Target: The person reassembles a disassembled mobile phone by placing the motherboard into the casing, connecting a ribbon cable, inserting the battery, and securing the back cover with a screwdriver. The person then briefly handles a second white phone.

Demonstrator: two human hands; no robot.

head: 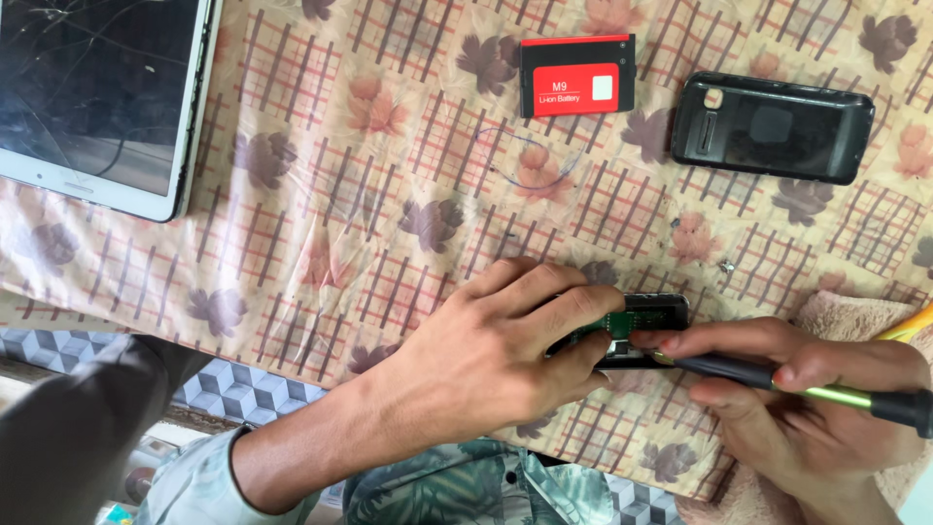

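My left hand (505, 340) grips a small opened mobile phone (653, 313) against the table near its front edge; a green circuit board shows inside it. My right hand (807, 399) holds a screwdriver (787, 381) with a black and green shaft, its tip resting on the phone's board next to my left thumb. A red and black phone battery (577, 75) lies at the far middle of the table. To its right lies a black plastic phone back cover (773, 127).
A white tablet with a cracked dark screen (97, 97) sits at the far left. The table wears a floral checked cloth (389, 194). A tiny screw (725, 264) lies near the phone. A pinkish towel (846, 311) lies under my right hand. Patterned floor tiles (233, 384) show below.
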